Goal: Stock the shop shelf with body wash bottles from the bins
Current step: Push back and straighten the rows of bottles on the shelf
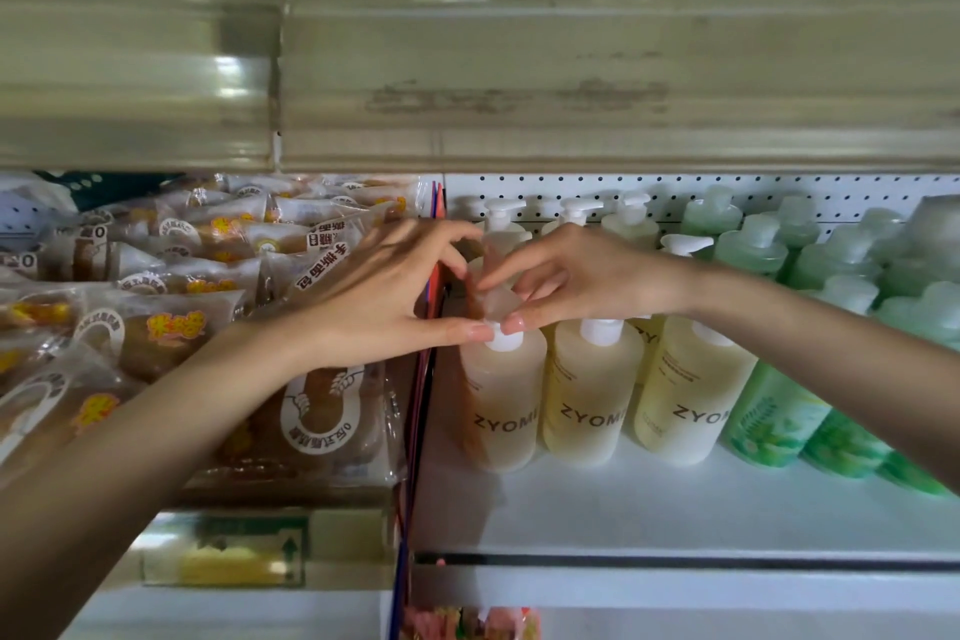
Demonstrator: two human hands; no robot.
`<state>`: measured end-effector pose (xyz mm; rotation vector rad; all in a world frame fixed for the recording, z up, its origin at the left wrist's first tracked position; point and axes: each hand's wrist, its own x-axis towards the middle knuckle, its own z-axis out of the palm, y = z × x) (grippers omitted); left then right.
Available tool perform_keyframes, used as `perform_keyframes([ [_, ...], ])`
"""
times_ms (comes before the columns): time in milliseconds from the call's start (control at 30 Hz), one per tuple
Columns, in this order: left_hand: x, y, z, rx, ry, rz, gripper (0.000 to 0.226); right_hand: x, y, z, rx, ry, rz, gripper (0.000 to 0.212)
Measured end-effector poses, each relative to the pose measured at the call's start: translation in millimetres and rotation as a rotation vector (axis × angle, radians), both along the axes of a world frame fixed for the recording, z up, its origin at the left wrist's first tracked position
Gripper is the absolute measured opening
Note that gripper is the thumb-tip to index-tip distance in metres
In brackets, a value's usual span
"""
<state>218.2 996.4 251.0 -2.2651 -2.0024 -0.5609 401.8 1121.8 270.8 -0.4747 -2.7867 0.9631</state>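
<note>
Bright, soft, even light, greenish cast. Shelf edge [571,83] blurred; all above it out of focus. Bottles [592,395] below it sharper, faint shadows at their bases. Fisheye bend toward corners.

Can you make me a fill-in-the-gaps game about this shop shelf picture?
1. The left hand and right hand pinch the pump of the front pale bottle furthest to the ____.
2. The word printed on that bottle is ____.
3. The bottles at the right end are ____ in colour.
4. Beyond the divider, the wrapped packets hold ____.

Missing words: left, ZYOMI, green, bread.
</note>
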Motion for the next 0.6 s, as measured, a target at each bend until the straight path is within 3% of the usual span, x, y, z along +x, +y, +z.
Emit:
perform_keyframes([
  [600,-3.1,3.2,-3.3,0.056,0.022,-0.048,0.086,-8.8,2.3,-3.6,-0.11,0.024,-0.039,0.03],
])
